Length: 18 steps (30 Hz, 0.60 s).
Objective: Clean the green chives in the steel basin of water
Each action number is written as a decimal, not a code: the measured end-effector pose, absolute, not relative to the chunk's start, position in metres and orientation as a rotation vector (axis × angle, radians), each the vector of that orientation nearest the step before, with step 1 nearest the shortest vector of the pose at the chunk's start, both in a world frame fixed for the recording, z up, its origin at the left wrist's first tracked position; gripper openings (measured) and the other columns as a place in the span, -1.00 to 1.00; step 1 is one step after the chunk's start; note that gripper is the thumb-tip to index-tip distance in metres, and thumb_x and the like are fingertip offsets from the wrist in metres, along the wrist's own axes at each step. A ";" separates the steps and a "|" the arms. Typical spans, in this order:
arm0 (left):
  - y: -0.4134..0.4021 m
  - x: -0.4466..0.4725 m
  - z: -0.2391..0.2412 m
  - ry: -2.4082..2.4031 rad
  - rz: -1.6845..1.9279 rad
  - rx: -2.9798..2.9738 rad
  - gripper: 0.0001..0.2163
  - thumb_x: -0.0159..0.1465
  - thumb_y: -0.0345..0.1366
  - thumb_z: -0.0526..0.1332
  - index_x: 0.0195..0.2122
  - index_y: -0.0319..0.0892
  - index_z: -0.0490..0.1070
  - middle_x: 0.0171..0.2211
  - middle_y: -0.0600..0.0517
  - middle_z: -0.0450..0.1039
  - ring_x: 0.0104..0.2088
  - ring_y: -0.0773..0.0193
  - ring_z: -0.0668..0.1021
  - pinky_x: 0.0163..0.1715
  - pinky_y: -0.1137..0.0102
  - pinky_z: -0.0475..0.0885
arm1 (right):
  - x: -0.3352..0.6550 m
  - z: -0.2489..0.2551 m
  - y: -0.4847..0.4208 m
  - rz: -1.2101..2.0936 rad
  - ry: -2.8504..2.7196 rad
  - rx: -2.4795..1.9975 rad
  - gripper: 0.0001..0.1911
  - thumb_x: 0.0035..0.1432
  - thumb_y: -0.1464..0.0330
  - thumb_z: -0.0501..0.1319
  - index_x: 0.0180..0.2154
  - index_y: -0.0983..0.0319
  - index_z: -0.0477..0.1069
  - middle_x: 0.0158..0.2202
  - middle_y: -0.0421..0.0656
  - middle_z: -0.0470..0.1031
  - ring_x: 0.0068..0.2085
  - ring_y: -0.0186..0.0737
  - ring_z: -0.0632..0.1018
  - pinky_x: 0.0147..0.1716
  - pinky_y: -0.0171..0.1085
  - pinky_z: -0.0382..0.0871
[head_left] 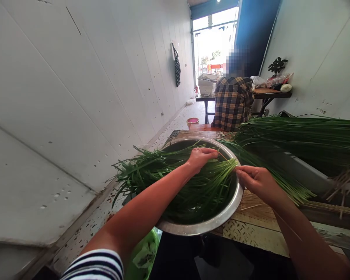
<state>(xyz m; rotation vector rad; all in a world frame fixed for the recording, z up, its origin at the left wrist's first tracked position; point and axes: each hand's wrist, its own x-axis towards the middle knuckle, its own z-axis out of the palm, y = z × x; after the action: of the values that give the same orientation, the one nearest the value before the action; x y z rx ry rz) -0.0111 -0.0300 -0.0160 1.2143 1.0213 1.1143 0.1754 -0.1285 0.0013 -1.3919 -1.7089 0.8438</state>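
A wide metal basin [204, 229] holds long green garlic chives [169, 175], their leaves hanging over its left rim. Above the basin, the pale stem ends of one bunch [227, 169] fan together near its right rim. My left hand [202, 158] is closed in a pinch on a thin straw strand [223, 156] just behind those stems. My right hand [258, 181] pinches the same strand at the bunch's right side, fingers closed. A long thin tail trails below my right wrist. Whether the strand goes fully round the stems is hidden.
More chives [303, 130] lie heaped over a grey crate [309, 167] at right, beside loose dry straw [347, 182]. The basin stands on a wooden table [259, 210]. A green plastic bag [144, 256] is below left. Beyond, a person in a plaid shirt [232, 103] sits by another table.
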 end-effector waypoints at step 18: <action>-0.033 -0.012 -0.009 1.036 1.069 1.190 -0.85 -0.08 -0.36 0.41 -0.45 -0.27 0.59 -0.47 -0.03 0.55 -0.43 0.36 0.50 -0.19 0.34 0.38 | 0.177 -0.001 -0.127 0.866 -1.686 -1.391 -0.60 0.05 0.14 0.13 -0.33 0.30 0.58 -0.63 -0.21 0.37 -0.58 -0.33 0.34 -0.59 -0.36 0.23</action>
<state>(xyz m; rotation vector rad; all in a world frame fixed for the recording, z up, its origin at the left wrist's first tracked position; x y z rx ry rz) -0.0118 -0.0333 -0.0091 1.1903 1.0357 1.0694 0.1769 -0.1268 -0.0014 -1.3910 -1.6864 0.8659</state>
